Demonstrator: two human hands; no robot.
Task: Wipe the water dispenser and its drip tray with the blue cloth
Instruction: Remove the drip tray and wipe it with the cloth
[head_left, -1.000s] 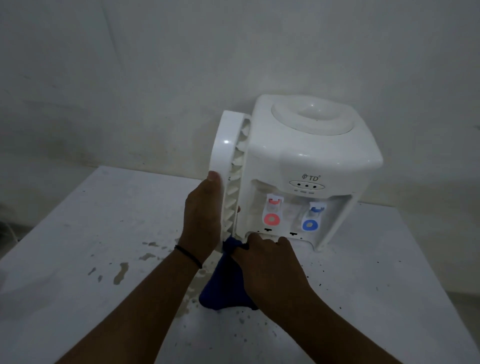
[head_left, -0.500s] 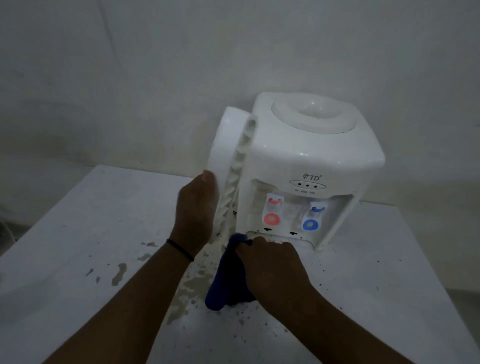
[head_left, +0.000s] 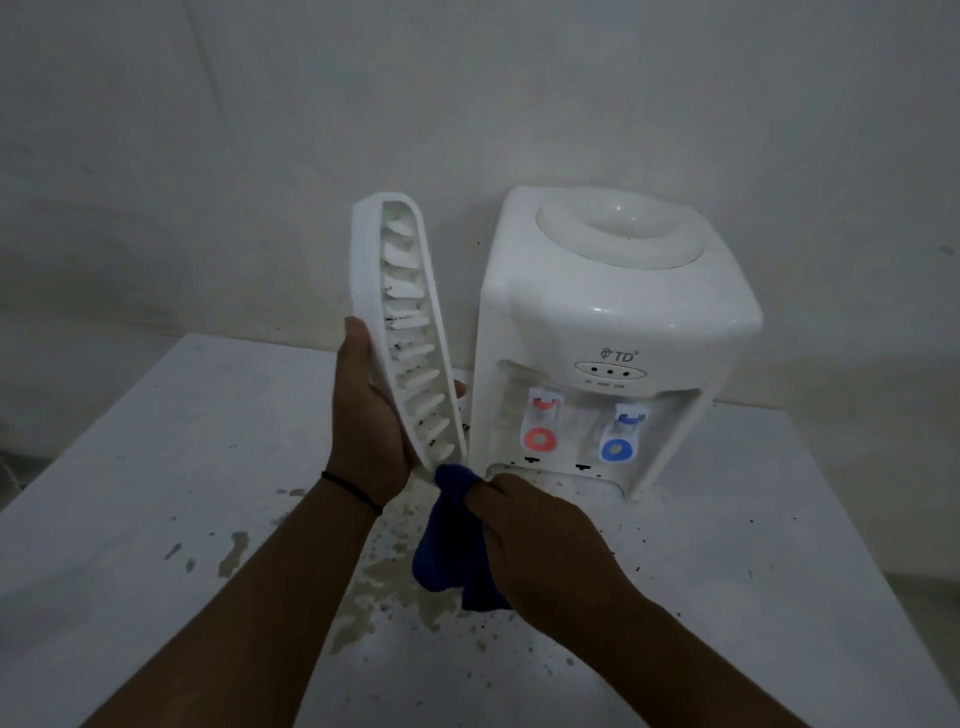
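I stand at one white table (head_left: 156, 467), wet and speckled with dark grit in front of the single dispenser (head_left: 597, 332), which sits toward the table's back edge against the wall. The dispenser's base recess is bare, because its one tray (head_left: 402, 322) is out and upright in my left hand (head_left: 363, 415), just left of the dispenser and apart from it. A second ago that tray stood tight against the dispenser's left side; I have since swung it outward and tipped its ribbed face toward me, so the slats and the black specks caught between them now show plainly. My reading is that the tray's inside is next to be wiped, and the dispenser body not yet finished, grime showing round its two taps, one red (head_left: 540, 428), one blue (head_left: 618, 439), under a row of three small lights (head_left: 610, 371). My left fingers curl round the tray's lower half, thumb on the far edge. My right hand (head_left: 540, 540), in front of the dispenser's base, is clenched on the one blue cloth (head_left: 447, 540), whose bunched tip touches the tray's bottom end while the rest hangs down over the puddles. One thin black band (head_left: 353, 491) circles my left wrist.
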